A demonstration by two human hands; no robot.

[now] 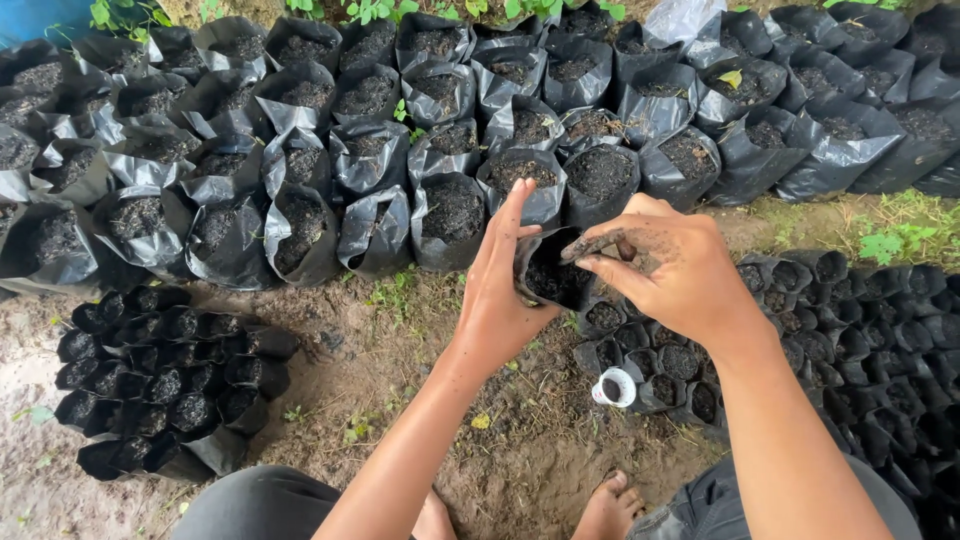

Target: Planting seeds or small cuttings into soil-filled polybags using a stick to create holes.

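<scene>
Squatting on bare ground, the person shows two bare feet [612, 505] at the bottom edge, with a small white cup [615, 387] just beyond them, set among little soil-filled bags. Above that, the left hand [497, 290] cups a small black nursery bag [552, 272] from its left side, fingers straight and pressed to the plastic — grasping it. The right hand [670, 265] is at the bag's mouth, soil-dusted, its fingertips [600, 248] pinched together over the opening; whether they hold anything I cannot tell. A cluster of small black bags [170, 375] sits to the left, another spreads right [860, 340]. Farther off, rows of large black bags [450, 150] filled with dark soil stand packed side by side — green leaves [370, 10] behind them.
</scene>
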